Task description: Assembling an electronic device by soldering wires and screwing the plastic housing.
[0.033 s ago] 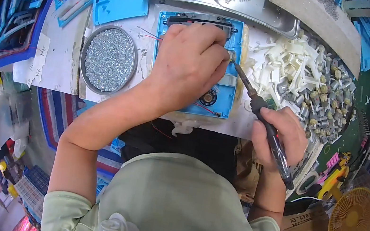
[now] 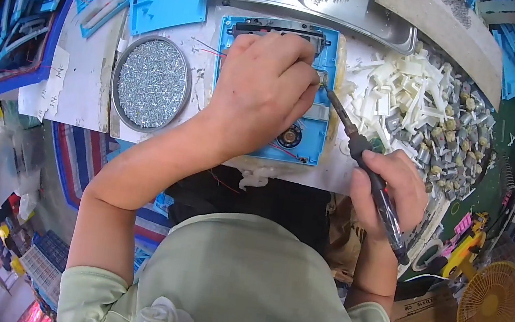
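Note:
A blue plastic casing (image 2: 314,148) lies open on the bench in front of me, with a black strip-shaped part along its far edge and a round black speaker (image 2: 290,136) near its lower right. My left hand (image 2: 266,92) covers the casing's middle, its fingers curled together; their tips and whatever they pinch are hidden. In a closed grip, my right hand (image 2: 399,192) holds a soldering iron (image 2: 372,171). The iron's tip reaches the casing's right part, right beside the left fingers. Thin red wires (image 2: 211,50) stick out past the casing's left side.
Left of the casing stands a round dish (image 2: 184,100) full of small screws. A steel tray (image 2: 358,21) holding springs sits at the back. White plastic parts (image 2: 407,93) and small motors (image 2: 456,144) are heaped on the right. A yellow fan (image 2: 491,302) stands lower right.

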Demonstrator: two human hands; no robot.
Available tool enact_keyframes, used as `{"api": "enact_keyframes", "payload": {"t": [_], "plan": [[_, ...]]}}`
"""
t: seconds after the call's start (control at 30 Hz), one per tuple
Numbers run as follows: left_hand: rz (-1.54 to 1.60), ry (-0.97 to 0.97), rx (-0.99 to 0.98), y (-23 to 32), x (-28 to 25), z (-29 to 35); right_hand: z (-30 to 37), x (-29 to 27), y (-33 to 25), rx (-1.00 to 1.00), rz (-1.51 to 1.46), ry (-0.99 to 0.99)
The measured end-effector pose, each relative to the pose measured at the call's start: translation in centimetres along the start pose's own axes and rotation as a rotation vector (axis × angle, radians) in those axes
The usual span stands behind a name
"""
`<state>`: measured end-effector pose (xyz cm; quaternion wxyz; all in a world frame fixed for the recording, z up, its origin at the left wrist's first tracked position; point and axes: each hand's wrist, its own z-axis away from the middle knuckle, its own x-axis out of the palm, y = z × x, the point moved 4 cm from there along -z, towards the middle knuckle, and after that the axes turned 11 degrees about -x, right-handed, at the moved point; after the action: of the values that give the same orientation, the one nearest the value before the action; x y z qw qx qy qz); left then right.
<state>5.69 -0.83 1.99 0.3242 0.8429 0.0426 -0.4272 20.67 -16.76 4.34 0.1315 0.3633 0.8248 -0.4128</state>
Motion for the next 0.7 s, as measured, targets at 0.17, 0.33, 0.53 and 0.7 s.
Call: {"api": "enact_keyframes", "payload": {"t": [0.17, 0.33, 0.53, 0.7], "plan": [[-0.023, -0.002, -0.001, 0.1, 0.0, 0.0, 0.3, -0.5, -0.1, 0.029, 0.015, 0.012], [-0.01, -0.001, -0.003, 0.1, -0.1, 0.0, 0.1, -0.8, -0.1, 0.01, 0.003, 0.04], [-0.018, -0.013, -0.003, 0.1, -0.3, 0.1, 0.3, -1.3, 0.1, 0.042, 0.01, 0.038], [0.088, 0.0, -0.069, -0.2, -2.0, 0.0, 0.4, -1.6, 0.3, 0.05, 0.001, 0.045]]}}
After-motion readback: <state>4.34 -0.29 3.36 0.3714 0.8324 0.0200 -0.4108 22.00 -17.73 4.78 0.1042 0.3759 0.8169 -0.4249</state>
